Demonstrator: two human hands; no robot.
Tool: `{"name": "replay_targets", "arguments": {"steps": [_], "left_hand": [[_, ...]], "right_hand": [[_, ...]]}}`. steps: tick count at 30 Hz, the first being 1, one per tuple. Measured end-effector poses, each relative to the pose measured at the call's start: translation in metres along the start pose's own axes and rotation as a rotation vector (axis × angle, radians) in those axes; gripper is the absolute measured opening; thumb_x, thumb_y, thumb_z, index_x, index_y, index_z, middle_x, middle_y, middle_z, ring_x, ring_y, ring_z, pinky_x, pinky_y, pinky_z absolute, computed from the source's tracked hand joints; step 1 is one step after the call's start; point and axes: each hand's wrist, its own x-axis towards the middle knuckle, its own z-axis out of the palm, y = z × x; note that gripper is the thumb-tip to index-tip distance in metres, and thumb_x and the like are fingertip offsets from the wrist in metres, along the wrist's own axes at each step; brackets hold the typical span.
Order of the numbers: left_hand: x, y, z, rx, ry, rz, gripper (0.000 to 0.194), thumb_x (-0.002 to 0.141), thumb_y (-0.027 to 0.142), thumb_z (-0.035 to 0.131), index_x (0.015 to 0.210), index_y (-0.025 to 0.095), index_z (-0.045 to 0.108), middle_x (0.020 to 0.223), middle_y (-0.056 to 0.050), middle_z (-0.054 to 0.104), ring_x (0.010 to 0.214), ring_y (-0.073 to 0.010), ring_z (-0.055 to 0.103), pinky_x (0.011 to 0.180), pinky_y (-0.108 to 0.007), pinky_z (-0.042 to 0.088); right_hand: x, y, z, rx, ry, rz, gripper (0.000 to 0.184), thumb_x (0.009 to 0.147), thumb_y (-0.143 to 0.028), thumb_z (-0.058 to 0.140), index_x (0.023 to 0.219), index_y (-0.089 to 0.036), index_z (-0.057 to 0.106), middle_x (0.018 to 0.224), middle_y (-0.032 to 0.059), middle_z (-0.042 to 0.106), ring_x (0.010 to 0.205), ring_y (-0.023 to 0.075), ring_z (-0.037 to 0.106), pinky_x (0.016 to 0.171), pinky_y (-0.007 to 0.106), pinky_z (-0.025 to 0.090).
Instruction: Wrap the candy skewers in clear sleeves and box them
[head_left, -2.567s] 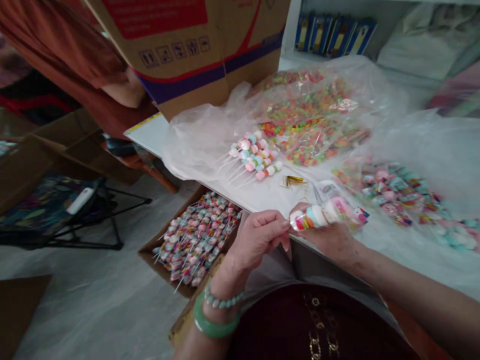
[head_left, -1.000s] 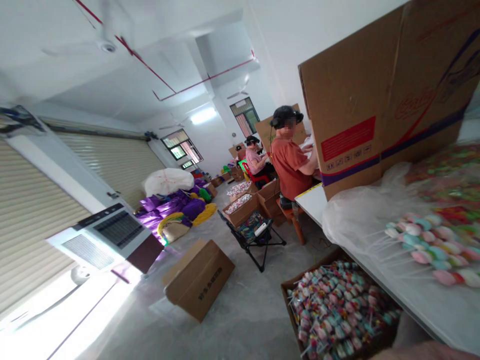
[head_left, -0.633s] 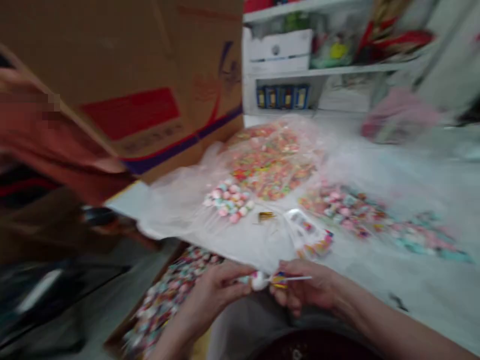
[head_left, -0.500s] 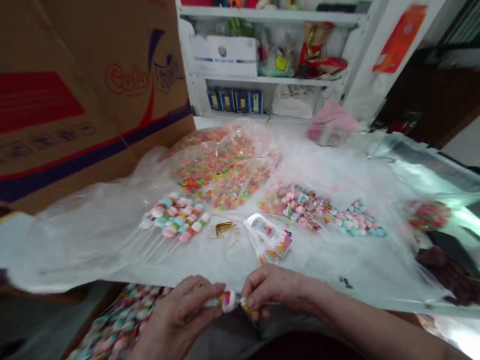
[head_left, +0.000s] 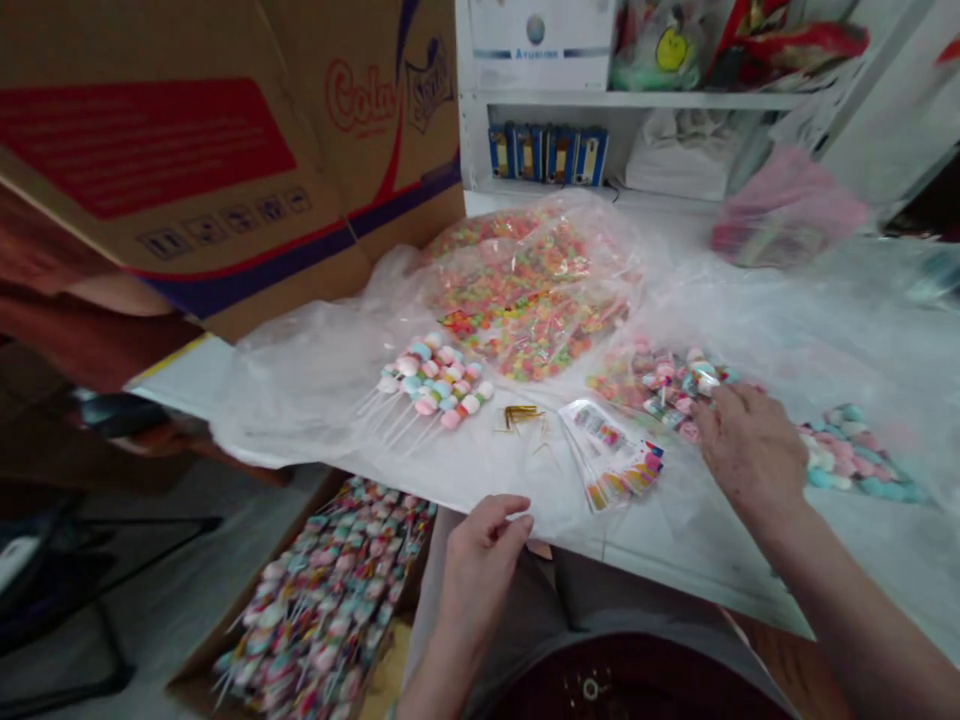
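Note:
My right hand [head_left: 754,445] reaches over a pile of wrapped marshmallow sticks [head_left: 671,385], its fingers stretched down onto their edge; the fingertips are partly hidden. At the table's front edge my left hand [head_left: 480,550] is loosely curled, thumb and forefinger apart, with nothing visible between them. Between the hands lie a fan of printed cards [head_left: 607,455] and some gold twist ties [head_left: 523,415]. Bare marshmallow skewers [head_left: 435,380] rest in a row to the left. Pink, white and blue marshmallows [head_left: 855,455] lie right of my right hand.
A large clear bag of small colourful candies [head_left: 532,290] sits mid-table. The big cardboard carton [head_left: 247,130] stands at the left. Below the table edge is a box full of finished-looking marshmallow sticks [head_left: 322,590]. A pink bag [head_left: 787,210] lies at the back right, near shelves [head_left: 660,99].
The wrapped marshmallow stick held between both hands is no longer in them. My right hand has moved up and right to the wrapped pile. The view has turned left and down.

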Motion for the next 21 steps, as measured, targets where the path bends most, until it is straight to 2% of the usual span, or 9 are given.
{"name": "replay_targets", "arguments": {"steps": [2,3,7,9,12,14,16,18,21], "left_hand": [[0.0,-0.002,0.0,-0.038,0.026,-0.048,0.02,0.075,0.031,0.06,0.086,0.017,0.071,0.083,-0.005,0.069,0.074,-0.0181,0.061,0.065,-0.028,0.047],[0.0,-0.003,-0.001,-0.048,0.046,-0.07,0.021,0.075,0.031,0.06,0.086,0.017,0.071,0.082,-0.005,0.069,0.074,-0.0182,0.061,0.064,-0.027,0.047],[0.0,0.0,-0.006,-0.079,0.076,-0.126,0.022,0.073,0.033,0.062,0.086,0.017,0.071,0.074,-0.004,0.068,0.072,-0.0188,0.061,0.058,-0.026,0.045],[-0.001,0.001,-0.009,-0.096,0.056,-0.133,0.021,0.072,0.033,0.063,0.084,0.017,0.072,0.071,-0.003,0.067,0.07,-0.0188,0.06,0.056,-0.025,0.044],[-0.003,-0.002,-0.011,-0.108,0.039,-0.147,0.022,0.071,0.034,0.064,0.082,0.017,0.072,0.073,-0.003,0.068,0.07,-0.0189,0.06,0.055,-0.025,0.043],[-0.002,-0.006,-0.011,-0.117,0.041,-0.157,0.022,0.071,0.035,0.064,0.082,0.017,0.072,0.073,-0.003,0.068,0.07,-0.0189,0.06,0.055,-0.025,0.043],[0.0,-0.008,-0.008,-0.132,0.033,-0.159,0.021,0.07,0.034,0.064,0.079,0.017,0.072,0.071,-0.003,0.068,0.069,-0.0188,0.059,0.056,-0.025,0.043],[0.002,-0.008,-0.003,-0.151,0.004,-0.159,0.02,0.069,0.033,0.063,0.077,0.017,0.072,0.068,-0.002,0.067,0.067,-0.0183,0.059,0.058,-0.025,0.043],[0.004,-0.004,0.003,-0.187,-0.048,-0.169,0.019,0.068,0.032,0.063,0.074,0.017,0.072,0.063,-0.001,0.065,0.063,-0.0167,0.056,0.059,-0.026,0.043]], "right_hand": [[-0.004,-0.023,0.002,0.06,0.072,-0.076,0.031,0.092,-0.028,0.041,0.108,-0.011,0.061,0.112,0.018,0.06,0.102,0.0289,0.054,0.082,0.038,0.041],[-0.008,-0.038,0.002,0.115,0.055,-0.113,0.029,0.092,-0.027,0.041,0.108,-0.013,0.061,0.111,0.0152,0.061,0.102,0.0266,0.054,0.084,0.036,0.041],[-0.018,-0.094,0.004,0.203,-0.291,-0.353,0.023,0.091,-0.02,0.04,0.094,-0.019,0.063,0.092,0.0072,0.065,0.09,0.0202,0.057,0.078,0.029,0.04],[-0.021,-0.108,0.007,0.143,-0.378,-0.352,0.024,0.091,-0.019,0.039,0.088,-0.019,0.063,0.088,0.0071,0.064,0.087,0.02,0.057,0.075,0.029,0.039],[-0.025,-0.104,0.014,0.032,-0.343,-0.227,0.023,0.091,-0.02,0.04,0.088,-0.017,0.062,0.091,0.0101,0.062,0.089,0.0224,0.056,0.075,0.03,0.038],[-0.026,-0.093,0.021,-0.01,-0.288,-0.144,0.022,0.089,-0.022,0.044,0.099,-0.014,0.061,0.1,0.0139,0.062,0.095,0.0256,0.055,0.079,0.033,0.038],[-0.026,-0.081,0.03,0.014,-0.275,-0.071,0.032,0.086,-0.024,0.049,0.115,-0.011,0.057,0.11,0.0162,0.061,0.1,0.0275,0.053,0.083,0.035,0.038],[-0.023,-0.07,0.041,0.109,-0.31,0.011,0.042,0.084,-0.024,0.051,0.124,-0.014,0.053,0.114,0.0134,0.061,0.101,0.0263,0.054,0.084,0.035,0.04],[-0.02,-0.059,0.054,0.258,-0.325,0.13,0.034,0.083,-0.024,0.049,0.114,-0.02,0.063,0.104,0.0067,0.066,0.095,0.0232,0.058,0.083,0.033,0.042]]}}
